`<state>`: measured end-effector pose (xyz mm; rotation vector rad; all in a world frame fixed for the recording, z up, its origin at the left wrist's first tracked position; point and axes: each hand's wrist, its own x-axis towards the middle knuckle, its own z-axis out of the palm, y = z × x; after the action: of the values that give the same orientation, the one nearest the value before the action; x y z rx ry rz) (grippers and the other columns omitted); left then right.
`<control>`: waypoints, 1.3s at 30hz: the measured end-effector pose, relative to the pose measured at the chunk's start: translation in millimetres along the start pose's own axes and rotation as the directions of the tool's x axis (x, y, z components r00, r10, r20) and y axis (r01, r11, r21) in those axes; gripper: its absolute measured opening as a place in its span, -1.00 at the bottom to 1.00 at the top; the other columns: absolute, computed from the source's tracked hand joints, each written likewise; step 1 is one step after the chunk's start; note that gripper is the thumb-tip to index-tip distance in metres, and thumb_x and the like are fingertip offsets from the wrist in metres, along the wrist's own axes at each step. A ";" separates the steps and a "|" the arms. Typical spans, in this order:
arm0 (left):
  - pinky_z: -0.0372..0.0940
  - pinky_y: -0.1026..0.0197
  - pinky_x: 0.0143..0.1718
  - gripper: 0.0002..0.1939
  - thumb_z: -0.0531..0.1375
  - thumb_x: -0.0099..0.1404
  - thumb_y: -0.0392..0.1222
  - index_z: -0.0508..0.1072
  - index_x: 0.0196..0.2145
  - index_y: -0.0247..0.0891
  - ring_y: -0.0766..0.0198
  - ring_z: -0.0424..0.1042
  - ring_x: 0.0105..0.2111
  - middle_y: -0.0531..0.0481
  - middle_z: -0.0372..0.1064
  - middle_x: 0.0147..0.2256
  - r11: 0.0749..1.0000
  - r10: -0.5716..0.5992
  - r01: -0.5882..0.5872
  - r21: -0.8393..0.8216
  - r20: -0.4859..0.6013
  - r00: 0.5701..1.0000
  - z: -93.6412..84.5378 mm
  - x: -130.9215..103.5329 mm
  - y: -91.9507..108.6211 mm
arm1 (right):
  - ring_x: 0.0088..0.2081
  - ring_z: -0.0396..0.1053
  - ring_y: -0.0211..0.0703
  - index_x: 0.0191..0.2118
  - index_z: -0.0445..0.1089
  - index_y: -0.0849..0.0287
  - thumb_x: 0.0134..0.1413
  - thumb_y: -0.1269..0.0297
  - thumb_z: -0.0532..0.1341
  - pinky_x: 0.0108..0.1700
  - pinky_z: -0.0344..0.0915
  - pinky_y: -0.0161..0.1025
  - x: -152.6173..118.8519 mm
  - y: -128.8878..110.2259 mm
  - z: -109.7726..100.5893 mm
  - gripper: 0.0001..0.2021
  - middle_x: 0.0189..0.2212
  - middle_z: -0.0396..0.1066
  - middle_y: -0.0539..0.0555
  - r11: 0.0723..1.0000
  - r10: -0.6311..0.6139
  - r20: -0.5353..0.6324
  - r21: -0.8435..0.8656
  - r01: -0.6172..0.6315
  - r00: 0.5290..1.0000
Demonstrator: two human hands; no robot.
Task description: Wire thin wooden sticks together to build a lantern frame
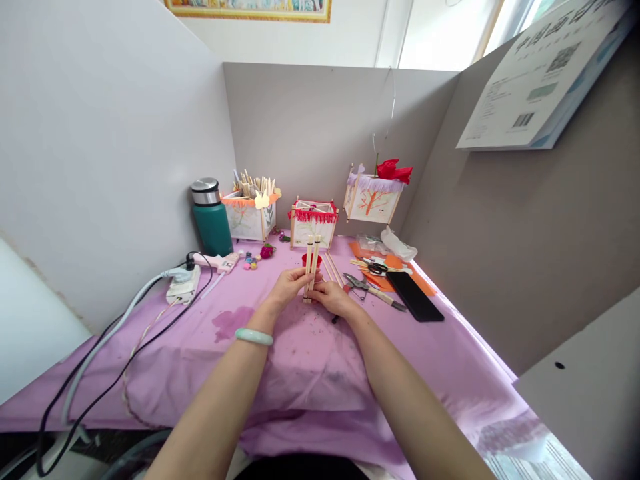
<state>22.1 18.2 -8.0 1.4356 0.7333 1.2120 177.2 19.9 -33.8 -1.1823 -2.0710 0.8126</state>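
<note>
Both forearms stretched forward, left hand (290,287) and right hand (333,298) meeting, fingers curled closed

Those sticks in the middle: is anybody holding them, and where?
Yes. Both the left hand and right hand grip the upright sticks at their lower ends.

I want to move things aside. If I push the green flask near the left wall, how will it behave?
The green flask stands tall and narrow, so a high push may tip it. It looks rigid, probably heavy. Once down, its round body would likely roll.
</note>
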 end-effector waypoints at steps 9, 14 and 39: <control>0.28 0.05 -0.08 -0.61 0.33 -0.02 -0.04 0.54 -0.26 -0.35 0.11 0.48 -0.23 -0.13 0.53 -0.27 0.999 -0.023 0.023 -0.043 -0.005 1.000 1.7 1.8 -1.5 | -0.48 0.26 -0.28 -0.40 0.52 0.23 0.01 0.21 0.21 -0.43 0.10 -0.35 0.6 -3.3 2.1 -0.79 -0.52 0.43 0.00 0.999 0.026 -0.090 -0.043 -0.030 0.996; 0.28 0.06 -0.06 -0.61 0.32 0.02 -0.05 0.53 -0.24 -0.36 0.12 0.48 -0.22 -0.16 0.52 -0.26 0.996 -0.054 0.055 -0.067 0.012 0.998 3.5 1.8 6.0 | -0.51 0.21 -0.30 -0.46 0.51 0.23 -0.01 0.25 0.22 -0.44 0.07 -0.35 3.4 -3.3 3.9 -0.82 -0.57 0.37 -0.02 0.998 0.006 -0.092 -0.060 -0.012 0.996; -0.03 0.39 -0.78 -0.61 0.21 0.14 0.04 0.51 -0.21 -0.34 0.47 0.16 -0.74 0.00 0.37 -0.58 0.999 0.036 -0.041 0.036 0.115 0.993 9.4 21.2 53.2 | -0.44 0.35 -0.22 -0.34 0.31 0.22 0.06 -0.14 0.10 -0.34 0.29 -0.27 21.6 -48.5 0.7 -0.56 -0.53 0.36 0.03 0.794 -0.088 -0.256 0.566 0.223 0.963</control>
<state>28.0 21.6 49.6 1.5440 0.6558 1.1400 142.9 18.9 6.7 -0.6997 -1.5348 1.0896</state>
